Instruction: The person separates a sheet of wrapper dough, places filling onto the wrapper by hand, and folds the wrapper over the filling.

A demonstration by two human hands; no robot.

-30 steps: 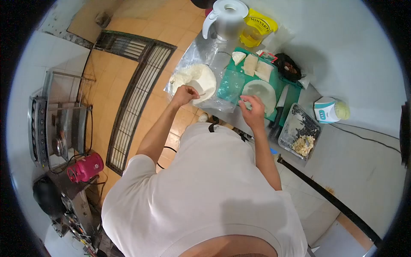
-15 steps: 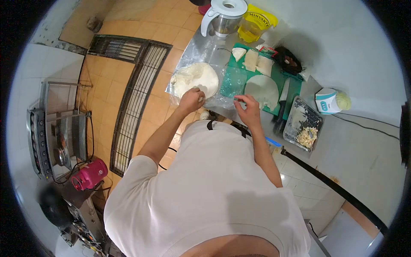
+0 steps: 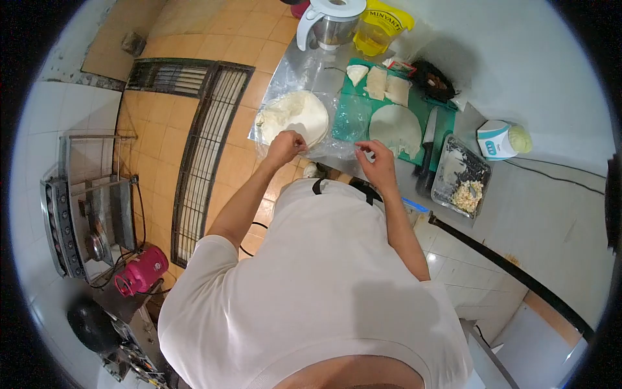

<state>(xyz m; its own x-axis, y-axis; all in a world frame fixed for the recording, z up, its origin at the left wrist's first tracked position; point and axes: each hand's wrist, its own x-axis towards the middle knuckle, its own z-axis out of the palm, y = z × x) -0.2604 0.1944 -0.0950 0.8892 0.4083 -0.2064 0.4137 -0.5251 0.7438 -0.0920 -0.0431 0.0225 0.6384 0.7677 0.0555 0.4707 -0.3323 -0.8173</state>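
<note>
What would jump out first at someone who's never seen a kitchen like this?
Probably the bright yellow pouch at the far end of the worktop, beside a white-lidded jug. Next, the green board right of centre, with pale, flat dough pieces on it. Away to the left, a vivid pink gas cylinder stands out near the stove.

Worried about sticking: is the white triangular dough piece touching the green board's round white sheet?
Apart: the head view shows green board between the triangular piece and round sheet.
</note>
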